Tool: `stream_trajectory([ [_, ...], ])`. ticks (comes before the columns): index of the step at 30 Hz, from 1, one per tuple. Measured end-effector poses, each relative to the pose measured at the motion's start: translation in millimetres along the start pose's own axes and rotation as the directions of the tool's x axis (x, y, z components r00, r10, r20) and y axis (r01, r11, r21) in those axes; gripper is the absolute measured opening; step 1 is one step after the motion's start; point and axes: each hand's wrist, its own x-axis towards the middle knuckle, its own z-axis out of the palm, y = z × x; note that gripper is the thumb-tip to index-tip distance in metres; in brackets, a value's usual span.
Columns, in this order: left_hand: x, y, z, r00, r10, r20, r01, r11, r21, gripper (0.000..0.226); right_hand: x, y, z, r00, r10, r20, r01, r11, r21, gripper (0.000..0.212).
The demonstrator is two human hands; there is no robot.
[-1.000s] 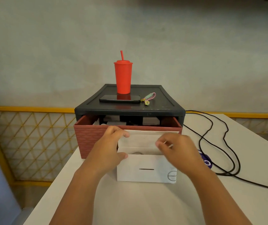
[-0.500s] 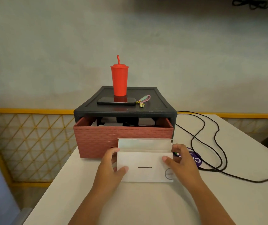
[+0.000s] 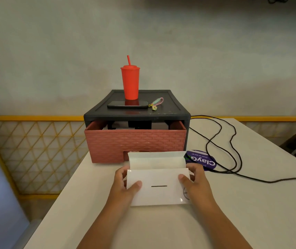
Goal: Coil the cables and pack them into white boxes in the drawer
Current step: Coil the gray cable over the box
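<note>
A white box (image 3: 158,193) with its lid flap raised lies on the table in front of the drawer. My left hand (image 3: 125,186) grips its left end, thumb on the top face. My right hand (image 3: 195,184) grips its right end the same way. The brick-patterned red drawer (image 3: 134,144) stands partly pulled out of a black cabinet (image 3: 177,108), with pale boxes dimly visible inside. A long black cable (image 3: 233,151) lies in loose loops on the table to the right.
A red tumbler (image 3: 130,81) with a straw, a phone (image 3: 127,104) and a key strap (image 3: 156,103) sit on the cabinet top. A purple round sticker (image 3: 206,160) lies right of the box. The white table (image 3: 251,212) ends at the left, beside a yellow lattice fence (image 3: 35,150).
Both hands have brought the white box down and toward me, from in front of the drawer's rim to the table. The lid flap stays raised.
</note>
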Motion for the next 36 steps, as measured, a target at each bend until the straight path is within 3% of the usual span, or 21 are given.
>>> stream_trajectory([
  [5, -1.1, 1.3, -1.6, 0.997, 0.030, 0.068, -0.030, 1.000, 0.003, 0.074, 4.3, -4.7, -1.3, 1.000, -0.006, 0.030, 0.005, 1.000, 0.025, 0.069],
  [7, 0.9, -0.9, -3.8, 0.992, 0.055, 0.113, -0.060, 0.997, 0.040, 0.075, 6.6, -4.5, -0.4, 0.998, -0.013, 0.068, 0.012, 1.000, 0.003, 0.076],
  [10, 4.1, -1.0, -5.8, 0.988, 0.066, 0.138, -0.075, 0.995, 0.061, 0.068, 8.1, -1.4, 0.7, 0.993, -0.051, 0.106, 0.054, 0.998, -0.019, 0.073],
  [13, 11.6, -4.8, -6.8, 0.987, 0.067, 0.143, -0.075, 0.996, 0.052, 0.062, 6.5, -2.7, 2.3, 0.989, -0.055, 0.136, 0.058, 0.998, -0.021, 0.053],
  [17, 11.7, -3.0, -2.7, 0.984, 0.095, 0.153, -0.109, 0.990, 0.086, 0.056, 8.7, -4.1, 4.9, 0.996, -0.056, 0.063, 0.058, 0.998, -0.036, 0.069],
  [23, 10.1, -0.3, 2.0, 0.985, 0.143, 0.098, -0.157, 0.976, 0.148, 0.040, 11.0, -1.8, 10.6, 0.992, -0.125, -0.030, 0.116, 0.970, -0.212, 0.059],
  [30, 13.1, -4.8, 4.4, 0.981, 0.186, 0.051, -0.192, 0.968, 0.162, 0.031, 8.6, -1.5, 8.4, 0.972, -0.233, 0.041, 0.231, 0.893, -0.386, 0.066],
  [36, 14.1, -6.7, 4.8, 0.981, 0.194, 0.016, -0.194, 0.968, 0.162, 0.032, 8.7, -3.5, 7.0, 0.970, -0.206, 0.127, 0.242, 0.835, -0.495, 0.087],
])
